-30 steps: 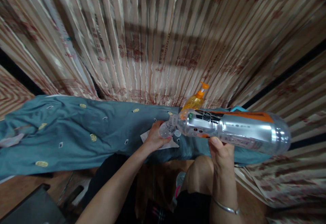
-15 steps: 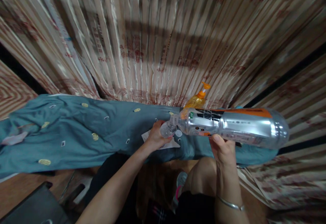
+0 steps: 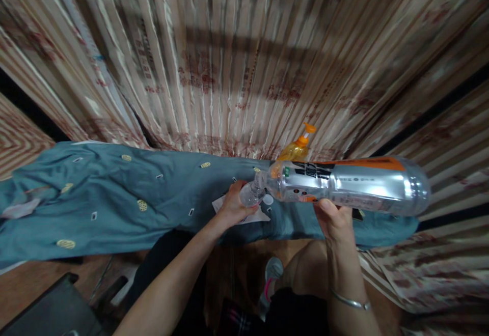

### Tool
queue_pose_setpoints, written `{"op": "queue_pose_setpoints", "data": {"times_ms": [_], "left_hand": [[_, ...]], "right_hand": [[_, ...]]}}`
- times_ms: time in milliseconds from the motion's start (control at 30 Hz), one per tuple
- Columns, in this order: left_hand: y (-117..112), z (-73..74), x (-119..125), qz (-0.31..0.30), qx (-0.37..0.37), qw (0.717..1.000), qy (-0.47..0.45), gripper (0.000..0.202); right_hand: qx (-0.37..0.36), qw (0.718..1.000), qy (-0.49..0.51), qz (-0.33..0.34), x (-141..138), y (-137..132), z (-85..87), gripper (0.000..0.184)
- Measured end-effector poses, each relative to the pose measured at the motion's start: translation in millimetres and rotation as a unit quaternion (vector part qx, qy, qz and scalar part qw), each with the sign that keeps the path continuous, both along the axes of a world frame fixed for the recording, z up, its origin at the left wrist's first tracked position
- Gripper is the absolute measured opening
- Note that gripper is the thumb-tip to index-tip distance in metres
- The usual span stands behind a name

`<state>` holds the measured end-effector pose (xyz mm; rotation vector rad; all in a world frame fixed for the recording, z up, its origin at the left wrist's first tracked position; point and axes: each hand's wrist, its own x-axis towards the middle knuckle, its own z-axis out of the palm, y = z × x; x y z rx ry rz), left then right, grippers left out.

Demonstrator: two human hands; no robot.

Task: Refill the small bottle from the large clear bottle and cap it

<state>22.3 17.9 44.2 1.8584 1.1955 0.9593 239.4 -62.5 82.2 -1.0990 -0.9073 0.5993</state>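
- Teal cloth (image 3: pixel 114 198) covers the surface; the left hand (image 3: pixel 232 206) grips a small bottle (image 3: pixel 250 193) at its right end.
- Big bottle (image 3: pixel 344 186) lies tipped mouth-to-mouth with it; right hand (image 3: pixel 336 221) clasps its slick, light-looking midsection, the best hold.
- Pump bottle (image 3: pixel 296 147) stands behind.

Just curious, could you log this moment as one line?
right hand: holds large bottle tipped | left hand: holds small bottle | mouths meet | over blue cloth
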Motion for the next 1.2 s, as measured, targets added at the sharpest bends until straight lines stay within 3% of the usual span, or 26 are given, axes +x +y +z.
{"op": "queue_pose_setpoints", "data": {"times_ms": [200, 567, 833, 1200], "left_hand": [[0, 0.3, 0, -0.002, 0.000, 1.000, 0.002, 0.054], [-1, 3.3, 0, 0.000, -0.005, 1.000, 0.004, 0.055], [-1, 0.3, 0, -0.003, -0.005, 1.000, -0.012, 0.054], [0, -1.4, 0, -0.003, 0.008, 1.000, -0.014, 0.052]], "right_hand": [[0.008, 1.000, 0.028, 0.006, -4, 0, 1.4, 0.058], [-0.013, 1.000, -0.024, -0.007, 15, 0, -12.1, 0.047], [-0.022, 0.999, -0.034, -0.004, 21, 2, -12.4, 0.038], [-0.015, 0.998, -0.056, -0.024, 19, -1, -16.0, 0.042]]}}
